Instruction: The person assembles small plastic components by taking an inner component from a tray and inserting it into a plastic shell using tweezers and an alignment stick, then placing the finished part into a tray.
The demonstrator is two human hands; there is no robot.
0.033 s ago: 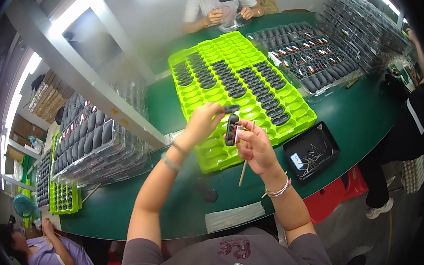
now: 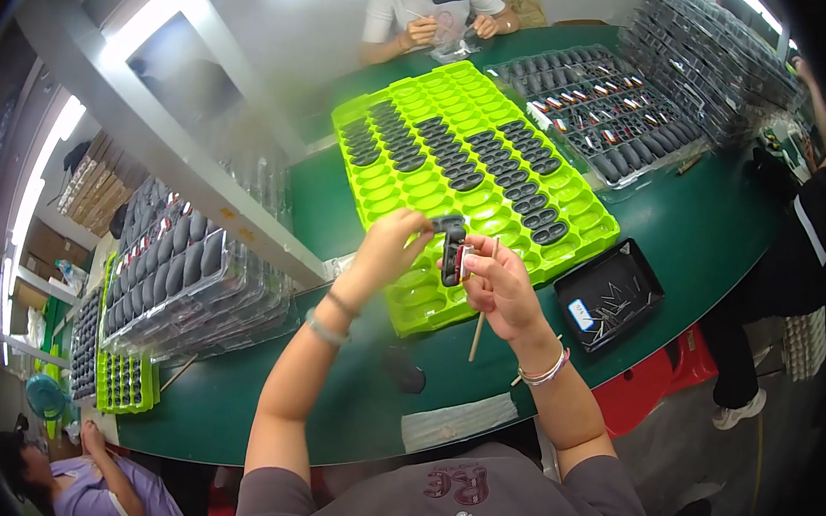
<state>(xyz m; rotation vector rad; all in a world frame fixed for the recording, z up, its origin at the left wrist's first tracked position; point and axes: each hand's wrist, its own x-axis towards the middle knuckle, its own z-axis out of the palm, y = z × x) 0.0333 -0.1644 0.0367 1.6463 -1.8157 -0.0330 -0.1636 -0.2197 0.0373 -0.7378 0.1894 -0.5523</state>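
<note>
My left hand pinches a small black oval part by one end, between thumb and fingers. This part meets or overlaps the top of a black elongated shell held upright in my right hand; I cannot tell whether they touch. A small red and white piece sits at my right fingertips against the shell. A thin wooden stick is also tucked in my right hand, pointing down. Beneath both hands lies a bright green tray with oval hollows, several rows holding black oval parts.
Right of the tray sits a black box with thin metallic pieces. Clear trays of parts lie beyond, beside a tall stack. More stacked trays stand left. A white cloth lies at the near edge. Co-workers sit around the table.
My left hand has shifted slightly, bringing the black oval part down toward the top of the shell. My right hand keeps nearly the same place and grip.
</note>
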